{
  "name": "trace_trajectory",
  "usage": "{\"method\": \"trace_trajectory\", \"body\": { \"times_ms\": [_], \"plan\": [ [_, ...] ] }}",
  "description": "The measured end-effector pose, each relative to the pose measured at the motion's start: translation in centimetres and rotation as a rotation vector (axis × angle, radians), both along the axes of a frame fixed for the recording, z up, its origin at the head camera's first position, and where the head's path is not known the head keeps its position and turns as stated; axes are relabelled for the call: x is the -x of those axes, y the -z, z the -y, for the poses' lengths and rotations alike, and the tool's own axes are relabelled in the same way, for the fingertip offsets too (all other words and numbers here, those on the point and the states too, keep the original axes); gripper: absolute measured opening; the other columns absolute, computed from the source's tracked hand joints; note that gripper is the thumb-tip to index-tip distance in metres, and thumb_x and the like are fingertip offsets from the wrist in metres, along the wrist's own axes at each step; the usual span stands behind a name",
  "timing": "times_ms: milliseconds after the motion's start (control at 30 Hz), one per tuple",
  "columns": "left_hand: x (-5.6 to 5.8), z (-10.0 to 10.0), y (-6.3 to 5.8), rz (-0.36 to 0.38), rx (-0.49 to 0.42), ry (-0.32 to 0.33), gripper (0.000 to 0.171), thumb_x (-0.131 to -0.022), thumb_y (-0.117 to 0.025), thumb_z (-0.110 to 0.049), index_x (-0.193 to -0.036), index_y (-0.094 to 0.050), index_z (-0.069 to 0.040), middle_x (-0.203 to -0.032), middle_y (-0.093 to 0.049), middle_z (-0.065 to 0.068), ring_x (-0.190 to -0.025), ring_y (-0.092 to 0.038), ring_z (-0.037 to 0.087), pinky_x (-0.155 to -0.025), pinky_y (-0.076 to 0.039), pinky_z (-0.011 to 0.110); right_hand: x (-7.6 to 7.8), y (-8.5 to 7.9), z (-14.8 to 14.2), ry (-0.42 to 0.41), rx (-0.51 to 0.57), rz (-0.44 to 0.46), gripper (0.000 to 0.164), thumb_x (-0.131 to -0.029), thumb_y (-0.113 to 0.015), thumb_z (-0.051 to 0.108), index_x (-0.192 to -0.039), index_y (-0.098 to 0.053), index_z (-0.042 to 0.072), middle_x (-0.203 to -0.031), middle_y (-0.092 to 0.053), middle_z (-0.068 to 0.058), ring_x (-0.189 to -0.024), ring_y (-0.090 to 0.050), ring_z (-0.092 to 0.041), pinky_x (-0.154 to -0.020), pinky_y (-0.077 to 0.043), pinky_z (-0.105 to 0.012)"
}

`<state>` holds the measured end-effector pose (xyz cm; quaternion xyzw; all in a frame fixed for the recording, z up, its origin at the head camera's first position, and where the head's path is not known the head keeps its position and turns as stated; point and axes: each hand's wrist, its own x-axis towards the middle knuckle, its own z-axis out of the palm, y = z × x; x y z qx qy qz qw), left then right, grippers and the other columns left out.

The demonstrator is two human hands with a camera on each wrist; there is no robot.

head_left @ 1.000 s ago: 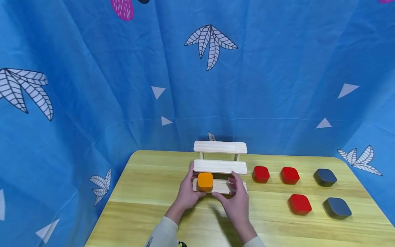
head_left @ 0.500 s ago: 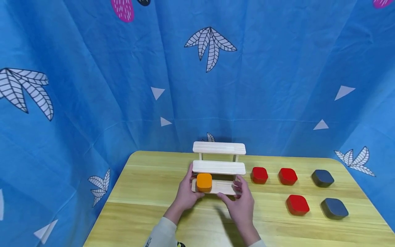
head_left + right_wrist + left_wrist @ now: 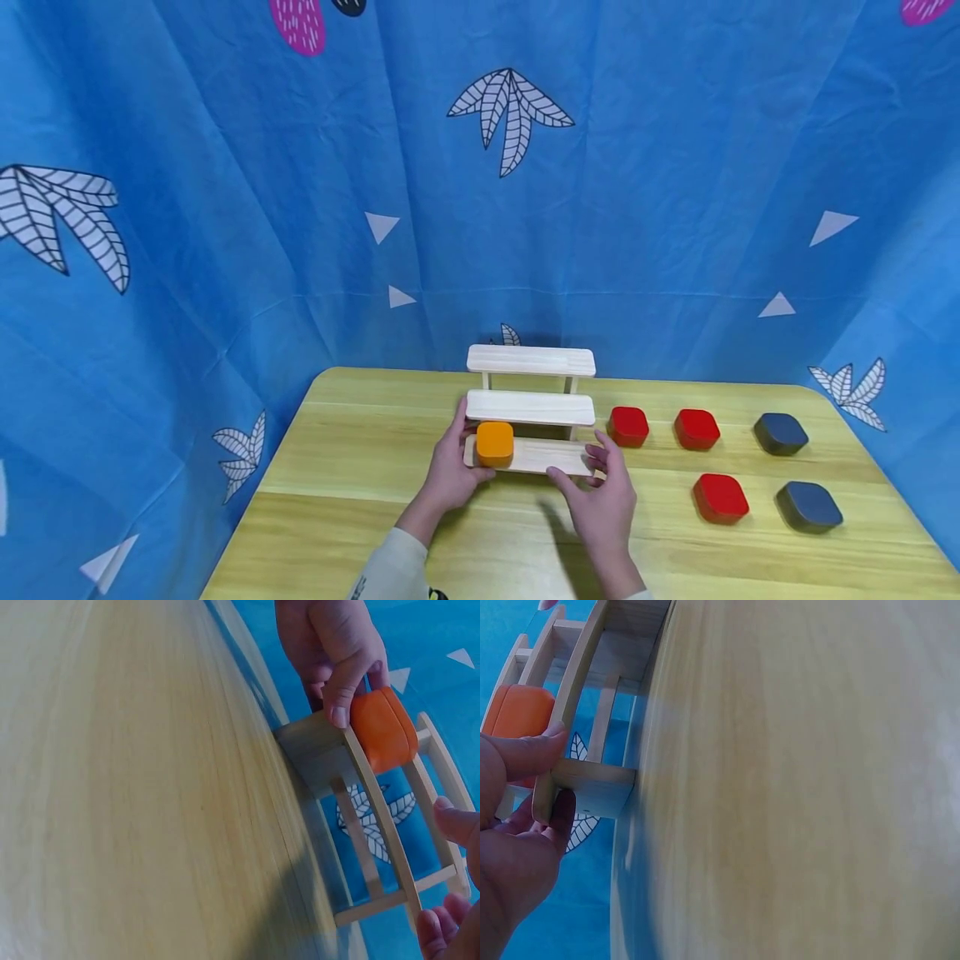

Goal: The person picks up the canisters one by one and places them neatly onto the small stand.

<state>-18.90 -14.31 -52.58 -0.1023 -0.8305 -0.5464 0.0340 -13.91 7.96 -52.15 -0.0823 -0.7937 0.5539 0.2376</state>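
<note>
A small three-tier wooden display stand (image 3: 531,407) is at the back of the table. An orange rounded-square block (image 3: 495,443) sits on the left part of its lowest board. My left hand (image 3: 448,477) grips that board's left end, thumb on one face and fingertips on the other, as the left wrist view shows at the board (image 3: 581,675). My right hand (image 3: 606,500) is at the right end, its thumb and fingers spread apart, with its fingertips (image 3: 433,930) right by the board's end in the right wrist view.
To the right lie three red blocks, a near one (image 3: 721,498) and two farther back (image 3: 628,427) (image 3: 697,429), and two dark grey blocks (image 3: 781,433) (image 3: 809,507). A blue patterned cloth (image 3: 525,208) hangs behind the wooden table (image 3: 360,500).
My right hand has slid rightward along the lowest board to its right end, its fingers spreading. My left hand keeps its grip, and the orange block stays in place on the board.
</note>
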Motion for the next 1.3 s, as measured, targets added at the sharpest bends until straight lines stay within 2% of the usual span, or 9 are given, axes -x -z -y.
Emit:
{"method": "trace_trajectory", "body": {
  "times_ms": [167,367,633,933,1067,1300],
  "plan": [
    [0.0,0.0,0.0,-0.002,0.008,-0.001,0.127,-0.068,-0.083,0.016,-0.163,-0.006,-0.022,-0.151,-0.041,0.005,-0.128,-0.047,0.025,-0.113,-0.031,0.044,-0.1,-0.1,-0.5,0.030,-0.014,-0.009,0.086,-0.062,-0.097,0.012,-0.137,-0.054,0.009,-0.116,-0.067,-0.011,-0.100,-0.063,-0.026,-0.072,-0.054,-0.028],
    [0.0,0.0,0.0,0.005,0.007,-0.005,0.127,-0.069,-0.084,0.015,-0.163,-0.006,-0.023,-0.151,-0.041,0.005,-0.127,-0.048,0.025,-0.113,-0.031,0.046,0.0,0.2,-1.2,0.061,-0.020,-0.017,0.084,-0.063,-0.097,0.013,-0.136,-0.055,0.011,-0.116,-0.067,-0.012,-0.101,-0.062,-0.027,-0.071,-0.051,-0.022],
    [-0.1,0.0,0.1,-0.001,0.019,-0.011,0.127,-0.069,-0.084,0.014,-0.163,-0.006,-0.023,-0.150,-0.042,0.006,-0.128,-0.048,0.026,-0.112,-0.031,0.046,-0.2,0.3,-2.2,0.099,-0.031,-0.043,0.084,-0.064,-0.096,0.010,-0.136,-0.055,0.006,-0.116,-0.067,-0.015,-0.101,-0.061,-0.029,-0.071,-0.047,-0.016],
    [0.2,0.1,0.2,0.014,0.005,-0.015,0.130,-0.069,-0.085,0.014,-0.162,-0.006,-0.029,-0.150,-0.043,0.003,-0.129,-0.047,0.024,-0.112,-0.033,0.044,-0.2,-0.2,-3.2,0.143,-0.050,-0.040,0.082,-0.066,-0.095,0.012,-0.137,-0.054,0.004,-0.117,-0.066,-0.017,-0.104,-0.061,-0.033,-0.073,-0.045,-0.019],
    [0.2,0.1,0.2,0.007,-0.002,-0.010,0.129,-0.069,-0.084,0.014,-0.162,-0.006,-0.029,-0.148,-0.044,0.004,-0.129,-0.046,0.025,-0.111,-0.034,0.046,-0.2,-0.3,-3.6,0.165,-0.068,-0.040,0.082,-0.067,-0.095,0.011,-0.137,-0.054,0.005,-0.118,-0.066,-0.017,-0.105,-0.061,-0.032,-0.073,-0.044,-0.018],
    [0.0,0.1,0.2,-0.002,-0.006,-0.001,0.129,-0.069,-0.084,0.014,-0.162,-0.005,-0.028,-0.146,-0.046,0.005,-0.129,-0.047,0.025,-0.111,-0.035,0.044,-0.6,-0.4,-4.4,0.194,-0.067,-0.053,0.081,-0.067,-0.095,0.009,-0.136,-0.054,0.002,-0.118,-0.066,-0.018,-0.106,-0.060,-0.035,-0.074,-0.045,-0.028]
  ]
}}
